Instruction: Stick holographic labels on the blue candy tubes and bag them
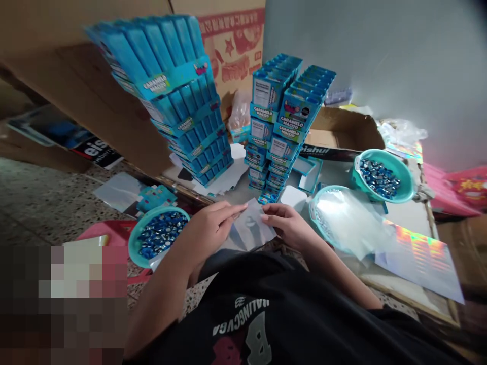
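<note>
In front of my body a small clear plastic bag (251, 230) is held up between both hands. My left hand (216, 221) is closed on its upper left edge, thumb and forefinger together. On the opposite side, my right hand (284, 223) pinches the bag's upper right edge. Whether anything lies inside the bag I cannot make out. Just beyond it a small blue box (268, 196) lies at the foot of the stacked boxes. A teal basin (131, 248) of blue and silver wrapped candies is left of my left forearm.
Tall stacks of blue candy boxes stand at left (190, 109) and centre (283, 126). Right of these are an open cardboard box (342, 129), a candy basin (409, 177) and another basin (312, 210) heaped with clear bags (350, 218). A shiny sheet (422, 261) overlaps the table's right side.
</note>
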A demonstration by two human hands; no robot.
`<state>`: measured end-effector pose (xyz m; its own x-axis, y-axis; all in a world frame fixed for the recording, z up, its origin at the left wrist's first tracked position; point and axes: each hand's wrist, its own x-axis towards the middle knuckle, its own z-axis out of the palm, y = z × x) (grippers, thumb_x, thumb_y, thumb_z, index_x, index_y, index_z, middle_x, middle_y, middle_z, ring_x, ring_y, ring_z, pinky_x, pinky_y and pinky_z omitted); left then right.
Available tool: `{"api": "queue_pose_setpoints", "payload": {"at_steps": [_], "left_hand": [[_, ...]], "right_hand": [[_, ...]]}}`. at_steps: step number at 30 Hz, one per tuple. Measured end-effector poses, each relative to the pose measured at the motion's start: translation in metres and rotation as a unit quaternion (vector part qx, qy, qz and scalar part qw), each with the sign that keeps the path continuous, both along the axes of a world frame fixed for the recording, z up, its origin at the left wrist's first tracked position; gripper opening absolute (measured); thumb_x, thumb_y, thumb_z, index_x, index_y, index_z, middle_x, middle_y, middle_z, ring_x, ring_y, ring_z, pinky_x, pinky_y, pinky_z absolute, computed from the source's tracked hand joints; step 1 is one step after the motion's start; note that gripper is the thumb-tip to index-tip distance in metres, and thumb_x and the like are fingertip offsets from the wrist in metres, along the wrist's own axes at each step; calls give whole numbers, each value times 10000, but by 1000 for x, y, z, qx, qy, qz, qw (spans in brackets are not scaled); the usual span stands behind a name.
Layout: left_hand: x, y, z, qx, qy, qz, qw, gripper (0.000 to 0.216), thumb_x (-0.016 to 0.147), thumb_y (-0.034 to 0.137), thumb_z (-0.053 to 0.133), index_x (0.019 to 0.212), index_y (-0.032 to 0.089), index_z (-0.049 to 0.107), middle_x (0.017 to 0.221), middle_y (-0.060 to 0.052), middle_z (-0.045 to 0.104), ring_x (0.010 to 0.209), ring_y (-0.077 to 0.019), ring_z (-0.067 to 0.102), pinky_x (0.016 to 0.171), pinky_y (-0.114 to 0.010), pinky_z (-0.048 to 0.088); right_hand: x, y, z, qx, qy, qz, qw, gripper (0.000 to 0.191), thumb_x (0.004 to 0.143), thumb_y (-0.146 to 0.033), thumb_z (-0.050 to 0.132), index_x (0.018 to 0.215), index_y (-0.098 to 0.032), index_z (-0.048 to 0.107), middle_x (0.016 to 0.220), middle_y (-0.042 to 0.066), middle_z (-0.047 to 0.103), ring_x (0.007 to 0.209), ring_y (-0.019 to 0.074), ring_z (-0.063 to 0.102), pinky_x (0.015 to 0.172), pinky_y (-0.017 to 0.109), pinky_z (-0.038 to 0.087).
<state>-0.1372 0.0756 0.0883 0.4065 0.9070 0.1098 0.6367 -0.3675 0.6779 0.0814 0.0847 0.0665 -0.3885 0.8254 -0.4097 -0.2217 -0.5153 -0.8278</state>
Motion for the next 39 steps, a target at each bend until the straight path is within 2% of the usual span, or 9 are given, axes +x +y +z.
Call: {"api": "queue_pose_setpoints", "payload": {"at_steps": [5, 10, 18, 22, 25, 30, 33, 36, 39], "left_hand": [[18, -2, -10, 28, 10, -29, 999, 333, 955, 355, 512, 1219, 248, 683, 1085, -57, 696, 973, -200, 653, 870, -317, 520], [37, -4, -28, 93, 5, -22, 995, 314, 952, 331, 526, 1194, 227, 697, 1146, -92, 683, 1055, -237, 634, 955, -385, 496], [47, 10, -35, -120, -38, -30, 992, 724, 706, 533, 782, 1338, 260, 560, 1166, -57, 681, 1053, -254, 657, 890, -361, 544], [46, 20, -44, -226, -73, -18, 971, 420, 727, 533, 753, 962, 190, 696, 806, -23, 724, 756, -221, 690, 665, -310, 563], [53, 25, -47, -151, -184, 107, 965, 371, 757, 478, 749, 961, 174, 685, 842, -38, 745, 804, -214, 711, 724, -306, 578], [79, 41, -45, -31, -389, 274, 879, 418, 861, 520, 635, 1075, 162, 612, 1009, -71, 719, 966, -206, 704, 860, -323, 579], [86, 50, -40, -6, -370, 249, 895, 564, 835, 477, 689, 1267, 178, 480, 1225, -129, 644, 1106, -241, 660, 941, -395, 558], [78, 51, -23, 150, -239, 226, 932, 957, 747, 401, 798, 1471, 186, 210, 1538, -223, 343, 1417, -305, 396, 1136, -511, 386], [61, 50, 0, 263, -48, 121, 956, 940, 725, 378, 819, 1483, 217, 288, 1584, -174, 306, 1498, -340, 221, 1221, -590, 146]], "right_hand": [[10, -14, -2, 7, -8, -14, 1000, 351, 632, -378, 855, 880, -182, 703, 779, 2, 713, 685, 137, 638, 665, 250, 488], [13, -27, -10, -57, -16, -108, 992, 408, 559, -404, 887, 764, -196, 602, 622, -55, 612, 517, 104, 531, 487, 215, 409], [31, -30, -14, -10, -65, -127, 990, 438, 694, -522, 792, 636, -192, 510, 504, -86, 431, 430, 57, 328, 411, 208, 219], [36, -25, -16, 11, -35, -165, 986, 407, 739, -568, 752, 701, -190, 607, 571, -57, 520, 487, 77, 416, 473, 220, 329], [38, -20, -15, 78, 15, -152, 985, 462, 806, -653, 640, 964, -221, 686, 858, 23, 693, 782, 165, 632, 724, 303, 512], [30, -10, -9, 224, -90, -110, 964, 358, 836, -412, 702, 1148, -243, 649, 1095, 46, 700, 1042, 199, 638, 952, 357, 489], [29, -2, -4, 264, -152, -145, 941, 244, 896, -320, 592, 1103, -208, 659, 976, 48, 704, 912, 188, 650, 810, 323, 507], [41, 4, 4, 324, -303, -143, 885, 239, 894, -198, 513, 1073, -197, 671, 908, 43, 694, 802, 175, 618, 715, 305, 473], [60, 1, 16, 396, -404, -96, 819, 258, 881, -122, 480, 1036, -196, 672, 928, 51, 697, 835, 183, 613, 748, 307, 460]]}}
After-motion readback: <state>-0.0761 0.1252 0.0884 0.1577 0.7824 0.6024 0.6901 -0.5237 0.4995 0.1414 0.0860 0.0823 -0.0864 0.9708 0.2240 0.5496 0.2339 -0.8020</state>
